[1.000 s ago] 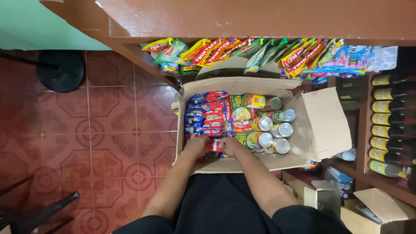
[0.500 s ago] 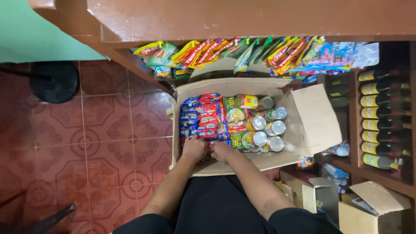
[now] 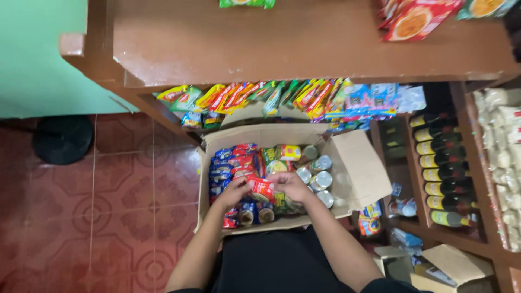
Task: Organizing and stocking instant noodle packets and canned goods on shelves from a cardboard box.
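- Your left hand and right hand both have a grip on one small red packet, held just above the near middle of the open cardboard box on the floor.
- The box looks mostly full: one packet is lifted, the rest sits packed.
- Inside, blue and red packets fill the left side; silver-topped cans stand along the right.
- On the shelf edge behind the box, a row of yellow, red, green and blue sachets hangs.
- Dark bottles with yellow labels lie stacked at the right.
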